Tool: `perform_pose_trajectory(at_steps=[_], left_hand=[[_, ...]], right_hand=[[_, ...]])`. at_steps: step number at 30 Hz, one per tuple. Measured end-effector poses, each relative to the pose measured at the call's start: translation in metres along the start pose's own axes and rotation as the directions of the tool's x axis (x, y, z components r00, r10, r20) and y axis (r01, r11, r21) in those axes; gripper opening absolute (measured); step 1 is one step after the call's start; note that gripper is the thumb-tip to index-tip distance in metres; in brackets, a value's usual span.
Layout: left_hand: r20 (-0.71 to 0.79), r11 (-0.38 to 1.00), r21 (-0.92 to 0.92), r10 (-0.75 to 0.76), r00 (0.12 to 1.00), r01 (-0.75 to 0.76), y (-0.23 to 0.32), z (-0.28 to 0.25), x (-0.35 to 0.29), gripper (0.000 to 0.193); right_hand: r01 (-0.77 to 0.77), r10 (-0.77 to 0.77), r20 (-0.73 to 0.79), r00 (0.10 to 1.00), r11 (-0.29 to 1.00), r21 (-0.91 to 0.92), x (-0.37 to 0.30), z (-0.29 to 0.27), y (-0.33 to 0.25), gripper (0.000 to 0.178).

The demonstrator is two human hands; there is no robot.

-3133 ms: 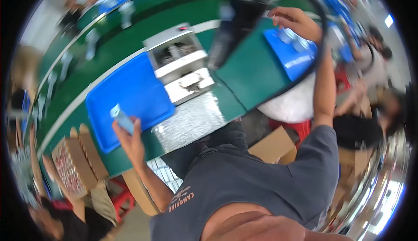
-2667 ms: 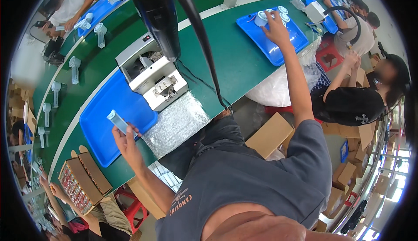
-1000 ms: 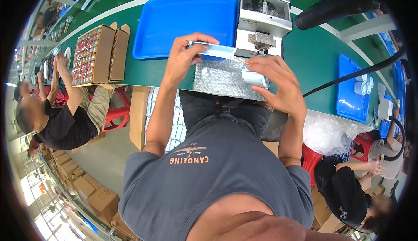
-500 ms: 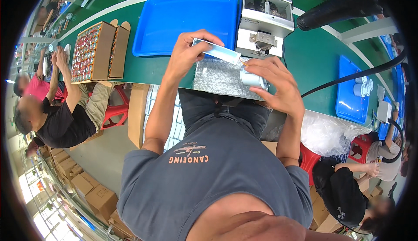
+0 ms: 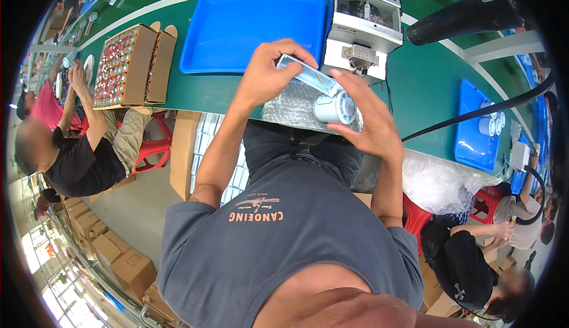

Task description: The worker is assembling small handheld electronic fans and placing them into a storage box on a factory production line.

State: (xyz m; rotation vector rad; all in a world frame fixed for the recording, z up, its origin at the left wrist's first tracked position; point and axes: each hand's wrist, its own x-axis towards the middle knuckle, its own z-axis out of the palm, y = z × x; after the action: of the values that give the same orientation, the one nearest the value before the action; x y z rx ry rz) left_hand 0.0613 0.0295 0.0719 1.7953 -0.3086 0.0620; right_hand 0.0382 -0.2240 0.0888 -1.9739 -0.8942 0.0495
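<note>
A pale blue plastic housing (image 5: pixel 309 80) is held at a slant over the near table edge; it has a long, open, trough-like handle and a round drum-shaped head (image 5: pixel 335 109). My left hand (image 5: pixel 274 73) pinches the handle's upper left end between thumb and fingers. A thin yellowish wire lies inside the handle near the head. My right hand (image 5: pixel 368 112) curves round the head from the right, index finger by the handle joint and thumb at the drum's lower edge. Beneath the housing lies a silvery bubble-wrap sheet (image 5: pixel 283 107).
Behind my hands are a blue tray (image 5: pixel 252 29) and a grey-white machine (image 5: pixel 361 29). A carton of small cylindrical parts (image 5: pixel 121 67) stands left. Right are a smaller blue tray (image 5: pixel 474 144) with several white drums, a black cable (image 5: pixel 450 114) and a black tube-shaped device (image 5: pixel 468 14). Co-workers sit on both sides.
The housing has shifted slightly and turned, so the handle's open inside and the drum's end face show more. My left hand has moved right, and my right hand has moved slightly left.
</note>
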Motion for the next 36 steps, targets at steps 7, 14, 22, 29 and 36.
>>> perform_pose_trajectory(at_steps=[7,14,22,29,36], left_hand=[[-0.079,0.849,-0.519,-0.162,0.984,0.098,0.014,0.030,-0.011,0.045],[-0.198,0.816,-0.577,-0.094,0.976,-0.039,0.013,0.062,-0.019,0.050],[-0.269,0.944,-0.284,0.086,0.959,-0.165,0.032,0.061,-0.024,0.054],[-0.249,0.968,-0.191,0.112,0.962,-0.162,0.034,0.061,-0.028,0.053],[-0.333,0.935,-0.302,0.083,0.939,-0.189,0.027,0.076,-0.033,0.050]], right_hand=[[0.050,-0.062,-0.125,0.990,0.994,-0.101,0.002,0.007,0.005,0.080],[-0.025,0.015,-0.397,0.918,0.999,-0.020,-0.001,0.026,0.010,0.071],[0.045,-0.159,-0.514,0.843,0.973,-0.227,-0.004,0.035,0.012,0.071],[0.073,-0.228,-0.502,0.834,0.948,-0.309,-0.008,0.032,0.018,0.071],[0.105,-0.273,-0.541,0.795,0.941,-0.321,-0.009,0.042,0.021,0.074]])
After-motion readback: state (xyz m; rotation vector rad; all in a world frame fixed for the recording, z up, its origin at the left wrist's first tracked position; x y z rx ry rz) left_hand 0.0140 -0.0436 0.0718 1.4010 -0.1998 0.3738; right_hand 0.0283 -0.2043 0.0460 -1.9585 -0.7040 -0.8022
